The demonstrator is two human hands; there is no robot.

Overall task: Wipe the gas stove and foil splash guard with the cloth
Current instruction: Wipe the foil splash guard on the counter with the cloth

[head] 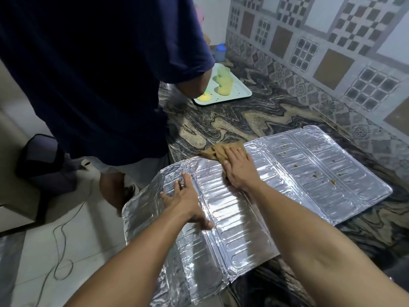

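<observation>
The foil splash guard [287,173] lies unfolded flat on the marble counter, its left panel hanging over the counter's edge. A brown cloth [218,150] sits on the guard's far edge. My right hand [240,168] presses flat on the cloth with straight fingers. My left hand [186,198] lies spread on the left-middle fold of the foil, holding it down. Brown specks dot the right panel [314,173]. No gas stove is in view.
Another person in a dark blue shirt [93,74] stands at the counter's left end. A white tray [241,94] with yellow cups sits at the back. The patterned tile wall [332,52] runs along the right. A cable [64,235] lies on the floor.
</observation>
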